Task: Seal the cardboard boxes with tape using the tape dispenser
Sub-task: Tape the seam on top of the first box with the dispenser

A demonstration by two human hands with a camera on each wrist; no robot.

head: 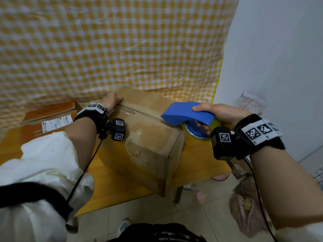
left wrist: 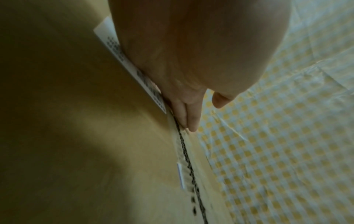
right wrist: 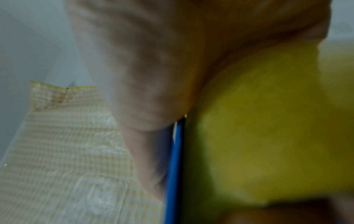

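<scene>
Two cardboard boxes sat on the wooden table [head: 113, 182]: the big box [head: 148, 137] near centre, the second box [head: 49, 117] far left. Left hand [head: 111, 100] lay flat on the far flap, likely bracing the seam. Right hand [head: 220, 114] gripped the blue tape dispenser [head: 187, 112] at the box's right edge, probably to start or finish a strip.

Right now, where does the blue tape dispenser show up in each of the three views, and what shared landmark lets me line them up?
Head: the blue tape dispenser sits right of centre, gripped by the right hand at the right end of the cardboard box.
Left wrist: not in it.
Right wrist: only a blue edge at lower centre, beside the blurred yellow tape roll.
Shared landmark: the yellow checked cloth.
</scene>
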